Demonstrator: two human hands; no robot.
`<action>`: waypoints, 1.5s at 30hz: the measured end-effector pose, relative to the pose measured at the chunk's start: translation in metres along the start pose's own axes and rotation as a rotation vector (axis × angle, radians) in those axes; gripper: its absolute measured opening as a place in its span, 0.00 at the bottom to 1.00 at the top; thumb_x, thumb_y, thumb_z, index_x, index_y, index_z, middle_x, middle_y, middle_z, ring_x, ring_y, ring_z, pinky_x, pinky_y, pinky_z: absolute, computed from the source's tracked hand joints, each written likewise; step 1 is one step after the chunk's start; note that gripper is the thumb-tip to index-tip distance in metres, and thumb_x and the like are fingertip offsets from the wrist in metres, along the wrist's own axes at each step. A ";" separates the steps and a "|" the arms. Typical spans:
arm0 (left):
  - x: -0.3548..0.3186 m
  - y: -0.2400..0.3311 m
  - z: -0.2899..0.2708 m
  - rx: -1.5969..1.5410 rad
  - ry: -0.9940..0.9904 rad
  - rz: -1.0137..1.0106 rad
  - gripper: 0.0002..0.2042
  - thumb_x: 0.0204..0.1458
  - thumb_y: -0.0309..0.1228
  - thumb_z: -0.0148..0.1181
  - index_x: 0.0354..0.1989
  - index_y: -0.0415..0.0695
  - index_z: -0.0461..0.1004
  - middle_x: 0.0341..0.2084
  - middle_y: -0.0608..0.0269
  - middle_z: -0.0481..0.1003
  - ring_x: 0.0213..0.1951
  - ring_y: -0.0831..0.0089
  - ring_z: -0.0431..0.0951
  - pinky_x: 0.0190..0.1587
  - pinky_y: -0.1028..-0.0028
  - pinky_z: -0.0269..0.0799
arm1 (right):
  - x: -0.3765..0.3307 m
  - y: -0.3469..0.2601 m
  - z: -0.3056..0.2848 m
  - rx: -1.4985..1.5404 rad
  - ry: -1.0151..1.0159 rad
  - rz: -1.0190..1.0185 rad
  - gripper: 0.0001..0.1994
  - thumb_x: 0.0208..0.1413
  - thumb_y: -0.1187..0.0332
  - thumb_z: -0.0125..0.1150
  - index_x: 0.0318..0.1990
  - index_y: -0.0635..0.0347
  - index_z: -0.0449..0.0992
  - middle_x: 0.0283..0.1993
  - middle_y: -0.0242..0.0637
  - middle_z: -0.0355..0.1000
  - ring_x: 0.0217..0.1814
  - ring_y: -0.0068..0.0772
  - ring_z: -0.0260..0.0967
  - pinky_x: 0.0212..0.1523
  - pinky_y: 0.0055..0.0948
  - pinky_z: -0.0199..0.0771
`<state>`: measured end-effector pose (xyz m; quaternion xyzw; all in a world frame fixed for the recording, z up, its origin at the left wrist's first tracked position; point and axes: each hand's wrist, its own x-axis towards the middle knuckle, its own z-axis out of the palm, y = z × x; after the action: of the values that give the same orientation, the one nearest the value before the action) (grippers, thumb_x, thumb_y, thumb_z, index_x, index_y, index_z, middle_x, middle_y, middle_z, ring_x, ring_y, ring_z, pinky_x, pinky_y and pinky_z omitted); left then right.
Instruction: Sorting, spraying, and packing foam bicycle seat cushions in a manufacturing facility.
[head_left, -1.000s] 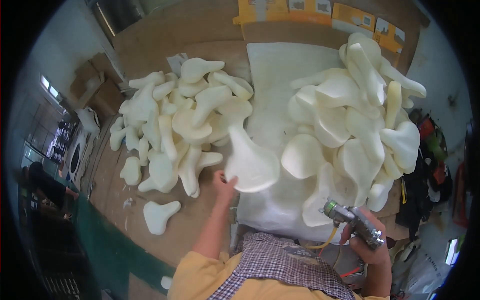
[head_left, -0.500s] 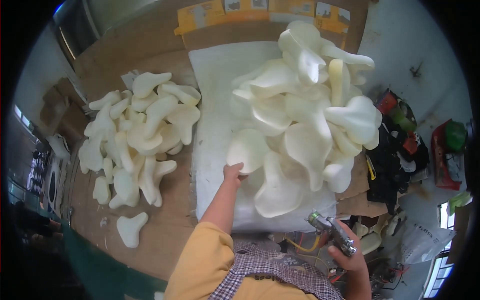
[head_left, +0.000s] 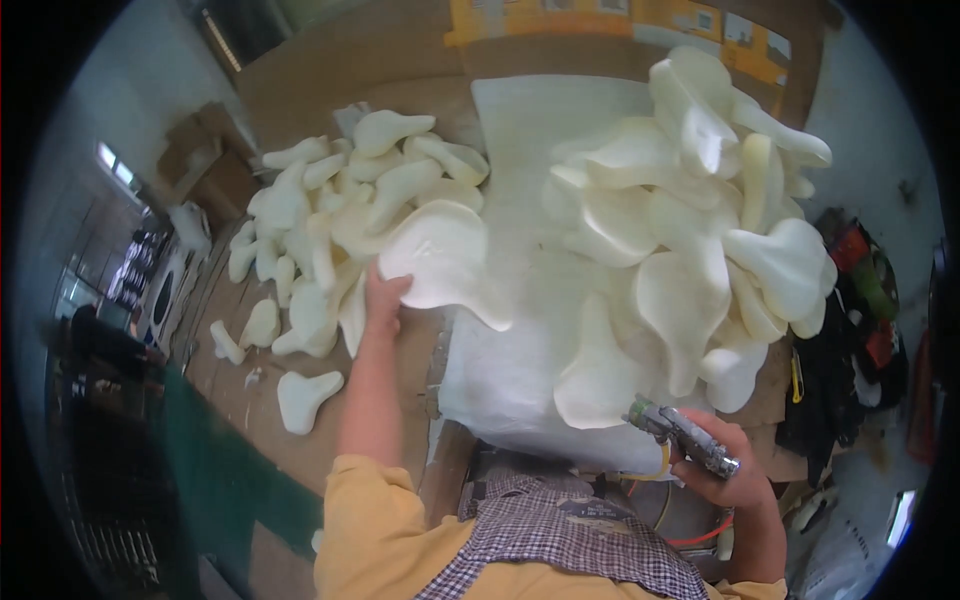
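My left hand (head_left: 387, 303) is closed on the left edge of a pale foam bicycle saddle pad (head_left: 437, 255), lifted in front of the left pile. The pad's hollow side shows, and its narrow nose points to the lower right. My right hand (head_left: 735, 468) is wrapped round a metal spray gun (head_left: 692, 440). The gun's nozzle points left, close to a pad (head_left: 603, 378) at the front of the right pile. The fingers behind the gun are partly hidden.
Many similar pads form a left pile (head_left: 330, 215) on brown cardboard (head_left: 420, 365) and a taller right pile (head_left: 690, 220) on a white sheet (head_left: 500, 385). One loose pad (head_left: 308, 400) lies at the near left. Dark cloth (head_left: 820, 375) hangs at the right edge.
My left hand has taken a saddle pad from the right pile's left edge and carried it left. My right hand keeps the spray gun. The view has turned, shifting the scene right.
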<state>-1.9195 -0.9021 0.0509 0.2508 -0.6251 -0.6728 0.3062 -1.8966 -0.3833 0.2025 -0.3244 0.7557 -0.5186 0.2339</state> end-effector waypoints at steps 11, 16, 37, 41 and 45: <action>-0.035 -0.034 -0.013 -0.135 0.231 -0.369 0.25 0.43 0.18 0.56 0.54 0.44 0.63 0.44 0.54 0.71 0.44 0.60 0.74 0.40 0.61 0.77 | 0.010 0.020 -0.003 0.309 0.072 -0.154 0.29 0.43 0.74 0.61 0.57 0.66 0.63 0.35 0.38 0.72 0.36 0.27 0.71 0.40 0.28 0.71; -0.038 -0.105 -0.043 -0.478 0.369 -0.359 0.20 0.53 0.42 0.56 0.50 0.45 0.64 0.43 0.57 0.70 0.45 0.59 0.73 0.45 0.61 0.72 | -0.016 0.044 -0.006 0.277 0.163 0.030 0.31 0.44 0.73 0.62 0.59 0.66 0.60 0.37 0.40 0.71 0.39 0.28 0.70 0.43 0.29 0.70; -0.168 -0.088 0.081 0.425 -0.260 -0.378 0.29 0.38 0.26 0.61 0.54 0.44 0.64 0.36 0.58 0.74 0.29 0.70 0.77 0.18 0.74 0.72 | -0.060 0.039 -0.028 0.166 0.148 0.057 0.28 0.41 0.74 0.63 0.54 0.67 0.65 0.31 0.36 0.73 0.30 0.24 0.70 0.35 0.24 0.70; -0.171 -0.092 0.073 0.388 -0.228 -0.473 0.27 0.38 0.26 0.61 0.53 0.44 0.66 0.36 0.59 0.74 0.29 0.69 0.77 0.18 0.72 0.72 | -0.053 0.028 -0.026 0.331 0.180 -0.023 0.27 0.41 0.76 0.63 0.53 0.68 0.66 0.30 0.34 0.73 0.29 0.23 0.70 0.34 0.24 0.70; -0.159 -0.092 0.061 0.384 -0.217 -0.531 0.27 0.39 0.27 0.61 0.53 0.44 0.66 0.36 0.60 0.74 0.28 0.68 0.77 0.18 0.71 0.73 | -0.059 0.040 -0.030 0.139 0.010 0.057 0.26 0.42 0.77 0.63 0.54 0.66 0.66 0.30 0.34 0.72 0.31 0.22 0.69 0.35 0.22 0.69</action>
<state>-1.8634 -0.7415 -0.0420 0.3849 -0.6822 -0.6217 -0.0007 -1.8875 -0.3108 0.1765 -0.2831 0.7281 -0.5643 0.2670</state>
